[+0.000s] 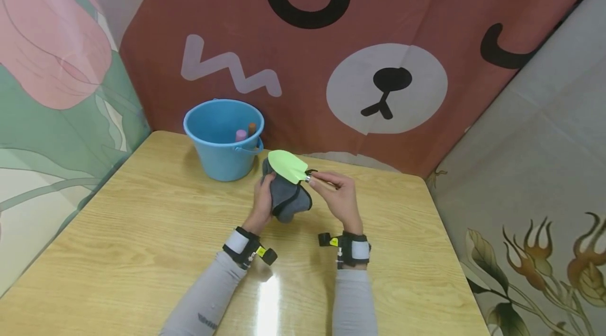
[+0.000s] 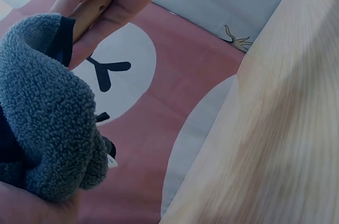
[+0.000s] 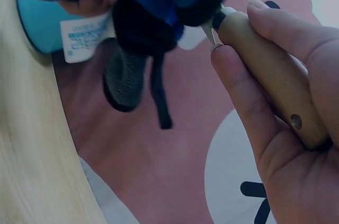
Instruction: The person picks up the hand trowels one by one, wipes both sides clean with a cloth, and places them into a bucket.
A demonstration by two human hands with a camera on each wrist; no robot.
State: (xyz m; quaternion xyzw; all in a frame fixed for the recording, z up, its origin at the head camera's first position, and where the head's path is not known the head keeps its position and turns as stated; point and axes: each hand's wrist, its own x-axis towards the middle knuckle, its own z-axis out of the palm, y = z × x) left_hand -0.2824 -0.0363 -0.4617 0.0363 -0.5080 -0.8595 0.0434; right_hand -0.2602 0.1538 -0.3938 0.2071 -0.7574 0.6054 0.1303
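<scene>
My right hand (image 1: 338,199) grips a small garden trowel by its wooden handle (image 3: 273,70). The trowel's pale green blade (image 1: 286,166) points left, over a grey cloth (image 1: 284,196) with dark edging. Bunched in my left hand (image 1: 262,202), the cloth hangs in folds above the table. In the left wrist view its fluffy grey side (image 2: 50,107) fills the left part, and the wooden handle (image 2: 87,17) shows behind it in the right hand. A white label (image 3: 85,38) dangles from the cloth in the right wrist view. Most of the left fingers are hidden by the cloth.
A blue bucket (image 1: 223,162) with a side handle stands at the back left of the wooden table (image 1: 189,252). Inside it show a pink end (image 1: 241,135) and a brown end (image 1: 252,128) of things. Printed curtains (image 1: 307,62) hang close behind and beside the table.
</scene>
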